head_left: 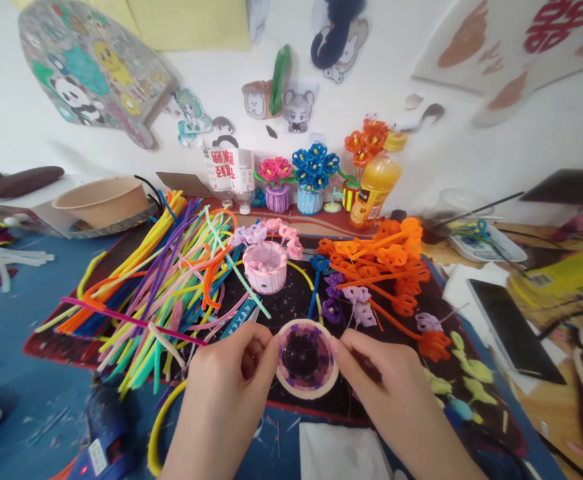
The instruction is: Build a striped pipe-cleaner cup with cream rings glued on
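Observation:
Between my hands is a small round pot (285,381) with a cream rim and purple and pink inner sides; its middle is dark, and I cannot tell whether it has a bottom. My left hand (231,387) pinches its left rim with thumb and finger. On the right rim, the thumb and finger of my right hand (386,373) are closed as well. Just beyond stands a pink and white striped pot (267,275) with pink and lilac pipe-cleaner flowers (287,235) at its edge. Purple flowers (332,310) lie on the dark mat behind my right hand.
Loose coloured pipe cleaners (146,287) heap up on the left, orange flowers (391,260) on the right. A blue glue gun (104,427) lies front left. Finished flower pots (311,197) and an orange drink bottle (378,180) line the wall. A phone (511,327) rests at right.

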A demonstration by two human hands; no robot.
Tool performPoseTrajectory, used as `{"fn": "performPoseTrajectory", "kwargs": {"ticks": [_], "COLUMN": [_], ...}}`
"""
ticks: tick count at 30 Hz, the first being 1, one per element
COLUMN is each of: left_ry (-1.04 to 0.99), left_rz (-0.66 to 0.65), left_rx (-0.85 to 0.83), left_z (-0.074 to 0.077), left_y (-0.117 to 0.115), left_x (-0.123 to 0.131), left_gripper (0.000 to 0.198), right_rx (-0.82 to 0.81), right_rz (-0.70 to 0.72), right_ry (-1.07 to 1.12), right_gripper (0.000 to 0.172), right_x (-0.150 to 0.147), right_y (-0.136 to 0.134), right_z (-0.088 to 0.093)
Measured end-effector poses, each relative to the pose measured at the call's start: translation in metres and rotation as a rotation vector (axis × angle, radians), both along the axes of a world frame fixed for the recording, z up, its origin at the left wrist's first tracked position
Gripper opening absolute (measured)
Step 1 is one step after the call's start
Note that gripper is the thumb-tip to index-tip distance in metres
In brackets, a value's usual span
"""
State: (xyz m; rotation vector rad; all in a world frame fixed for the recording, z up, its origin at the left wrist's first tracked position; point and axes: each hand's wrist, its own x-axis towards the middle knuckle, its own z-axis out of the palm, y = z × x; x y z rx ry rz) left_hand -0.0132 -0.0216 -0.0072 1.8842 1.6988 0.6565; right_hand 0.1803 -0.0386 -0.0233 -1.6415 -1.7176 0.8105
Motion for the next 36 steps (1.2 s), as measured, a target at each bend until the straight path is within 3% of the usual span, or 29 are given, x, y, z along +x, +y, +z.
{"fn": "performPoseTrajectory", "kwargs": {"ticks": [18, 20, 22, 24, 29, 36], "left_ry": [-0.004, -0.01, -0.039, -0.068, -0.108, -0.194], "left_rz": [0.017, 0.028, 0.032, 0.027, -0.059, -0.186], "left_rx": [0.038, 0.088, 0.137, 0.173, 0.193, 0.137], "left_z": [0.003, 0.003, 0.002, -0.001, -0.01, -0.014], "left_y": [0.002, 0.002, 0.001, -0.002, -0.008, -0.013], "left_x": [0.0, -0.002, -0.004, -0.007, -0.014, -0.013], "left_gripper": [0.027, 0.027, 0.024, 0.019, 0.021, 0.032], "right_rx": [-0.051, -0.058, -0.047, 0.001, 0.036, -0.059], "right_rz": [-0.05, -0.104, -0.116, -0.039, 0.205, 0.241], "right_ry": [-0.055, -0.041, -0.016, -0.005, -0.01, -0.077], "right_gripper": [0.049, 0.043, 0.026, 0.021, 0.046, 0.046], "right_x": [0.008, 0.014, 0.021, 0.026, 0.027, 0.022], "right_y": [0.001, 0.0, -0.001, -0.001, 0.002, 0.002], "right_z": [0.0, 0.005, 0.01, 0.013, 0.015, 0.019]}}
